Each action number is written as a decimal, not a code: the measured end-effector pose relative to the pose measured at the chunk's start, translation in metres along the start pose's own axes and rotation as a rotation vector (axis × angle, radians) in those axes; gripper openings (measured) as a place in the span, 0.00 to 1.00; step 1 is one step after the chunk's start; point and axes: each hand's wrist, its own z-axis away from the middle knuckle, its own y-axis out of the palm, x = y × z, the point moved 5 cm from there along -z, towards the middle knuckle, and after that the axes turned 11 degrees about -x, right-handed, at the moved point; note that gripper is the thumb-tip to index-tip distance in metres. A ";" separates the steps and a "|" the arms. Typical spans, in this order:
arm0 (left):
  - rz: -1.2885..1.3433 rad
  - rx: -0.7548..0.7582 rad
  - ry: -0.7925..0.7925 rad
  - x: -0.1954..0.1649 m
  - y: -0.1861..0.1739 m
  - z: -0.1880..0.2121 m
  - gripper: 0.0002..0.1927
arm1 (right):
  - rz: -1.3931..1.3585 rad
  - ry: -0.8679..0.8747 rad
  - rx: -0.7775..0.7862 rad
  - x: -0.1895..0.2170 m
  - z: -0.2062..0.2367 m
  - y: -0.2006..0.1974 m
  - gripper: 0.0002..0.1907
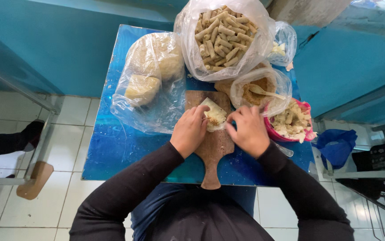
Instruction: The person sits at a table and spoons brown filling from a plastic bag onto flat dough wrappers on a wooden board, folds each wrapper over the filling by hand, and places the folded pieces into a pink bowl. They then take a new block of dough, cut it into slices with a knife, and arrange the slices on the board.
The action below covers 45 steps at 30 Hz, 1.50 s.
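A small blue table [112,151] is standing on white floor tiles against teal walls, and a wooden board [215,147] with a handle is lying at its near middle. On the board's far end a pale square wrapper [214,114] with a spoonful of filling is sitting, one corner pointing away. The left hand [189,130] and the right hand [248,131] are both pinching its edges, fingers curled narrow onto the sheet. Beyond the board one large bag of rolled sticks [221,38] is standing; left of the board one bag with two dough lumps [150,80]; right of it one pink bowl [290,122] and one bag of filling with a spoon [259,91].
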 end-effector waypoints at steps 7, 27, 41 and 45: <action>0.088 0.019 0.029 0.005 0.012 -0.001 0.16 | -0.273 0.122 -0.008 -0.006 0.000 0.018 0.05; -0.142 0.083 0.199 -0.002 0.013 0.000 0.08 | -0.567 0.292 0.000 0.008 0.001 0.011 0.15; -0.053 0.107 0.212 -0.003 0.004 -0.007 0.08 | -0.290 -0.084 -0.056 0.011 -0.014 0.011 0.04; -0.092 0.091 0.213 0.001 0.009 -0.008 0.05 | -0.269 -0.106 -0.040 0.009 -0.009 0.013 0.06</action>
